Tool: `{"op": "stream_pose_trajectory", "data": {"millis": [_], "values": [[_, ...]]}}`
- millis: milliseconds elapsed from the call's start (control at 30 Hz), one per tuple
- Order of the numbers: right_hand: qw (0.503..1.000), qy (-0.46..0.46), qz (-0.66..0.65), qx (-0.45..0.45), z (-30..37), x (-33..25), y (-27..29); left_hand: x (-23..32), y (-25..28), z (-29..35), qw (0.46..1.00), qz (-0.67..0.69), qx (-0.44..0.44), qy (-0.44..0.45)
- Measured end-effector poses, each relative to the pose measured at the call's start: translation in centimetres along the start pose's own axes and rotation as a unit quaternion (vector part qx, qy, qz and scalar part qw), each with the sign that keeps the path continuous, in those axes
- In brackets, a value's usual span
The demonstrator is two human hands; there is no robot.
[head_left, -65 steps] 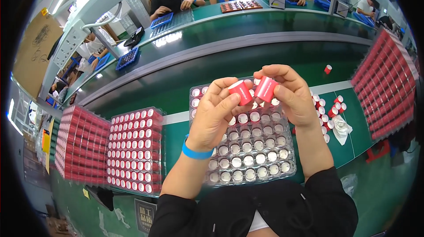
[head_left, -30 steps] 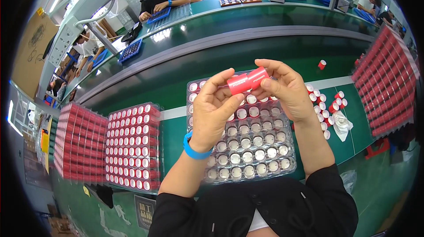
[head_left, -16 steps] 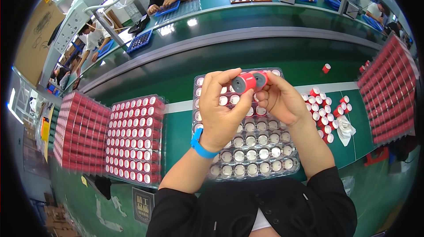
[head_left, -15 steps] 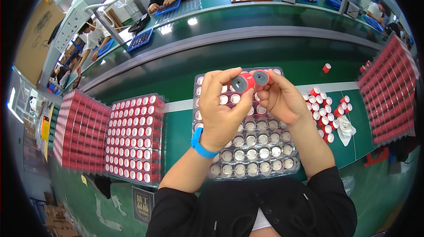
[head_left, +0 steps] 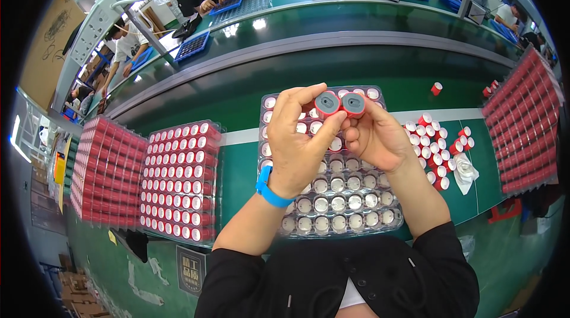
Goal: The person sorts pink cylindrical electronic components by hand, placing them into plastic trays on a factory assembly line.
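My left hand (head_left: 297, 137), with a blue band at its wrist, pinches a small red cylinder (head_left: 327, 104) whose dark grey end faces me. Beside it, a second red cylinder (head_left: 354, 104) of the same kind is gripped in the fingers of my right hand (head_left: 383, 137). The two cylinders are side by side, close together or touching, each grey end showing a small hole. Both hands are raised over a clear plastic tray (head_left: 332, 235) in the middle of the bench. Round white-topped pieces sit in its pockets; my hands hide part of it.
Stacked clear trays of red cylinders stand at left (head_left: 178, 181), and tilted stacks rise at far left (head_left: 110, 172) and right (head_left: 522, 122). Loose red-and-white cylinders (head_left: 436, 146) lie right, by a crumpled white cloth (head_left: 465, 174). People work at a bench beyond.
The cylinder in my left hand has turned from a tilt, so its grey end now faces me level with the other. Both hands stay over the tray.
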State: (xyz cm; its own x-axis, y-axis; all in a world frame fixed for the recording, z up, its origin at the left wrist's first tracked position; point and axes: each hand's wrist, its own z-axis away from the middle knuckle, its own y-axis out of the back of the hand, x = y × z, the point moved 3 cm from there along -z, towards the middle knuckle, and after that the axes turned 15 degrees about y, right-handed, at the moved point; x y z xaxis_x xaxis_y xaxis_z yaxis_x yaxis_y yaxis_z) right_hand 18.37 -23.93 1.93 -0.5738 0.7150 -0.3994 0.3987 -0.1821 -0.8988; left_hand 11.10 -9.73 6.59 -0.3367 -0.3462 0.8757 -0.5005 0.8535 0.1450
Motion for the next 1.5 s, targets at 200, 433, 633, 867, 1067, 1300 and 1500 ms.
{"op": "stream_pose_trajectory", "data": {"millis": [200, 433, 633, 867, 1067, 1300, 1500], "values": [[1.0, 0.004, -0.004, 0.012, 0.0, 0.1, 0.1, 0.5, 0.1, 0.1, 0.999, -0.041, 0.007, -0.022], [1.0, 0.012, -0.002, -0.004, 0.0, -0.3, 0.1, -0.7, 0.2, -0.1, 0.998, -0.004, -0.024, 0.054], [0.918, 0.201, 0.342, 0.014, 0.2, -2.6, -1.6, -2.8, -0.3, -0.7, 0.916, 0.297, -0.118, 0.241], [0.651, 0.383, 0.65, -0.085, 1.4, -3.6, -4.3, -1.9, -0.8, -0.6, 0.951, 0.221, -0.164, 0.143], [0.589, 0.409, 0.688, -0.113, 2.1, -4.2, -5.1, -2.1, -1.1, -0.4, 0.973, 0.11, -0.183, 0.092], [0.57, 0.421, 0.699, -0.098, 2.8, -4.2, -5.5, -1.9, -1.6, -0.2, 0.968, 0.153, -0.168, 0.105], [0.753, 0.257, 0.605, -0.021, 3.7, -6.1, -2.8, -3.1, -2.4, -0.6, 0.943, 0.174, -0.222, 0.179]]}}
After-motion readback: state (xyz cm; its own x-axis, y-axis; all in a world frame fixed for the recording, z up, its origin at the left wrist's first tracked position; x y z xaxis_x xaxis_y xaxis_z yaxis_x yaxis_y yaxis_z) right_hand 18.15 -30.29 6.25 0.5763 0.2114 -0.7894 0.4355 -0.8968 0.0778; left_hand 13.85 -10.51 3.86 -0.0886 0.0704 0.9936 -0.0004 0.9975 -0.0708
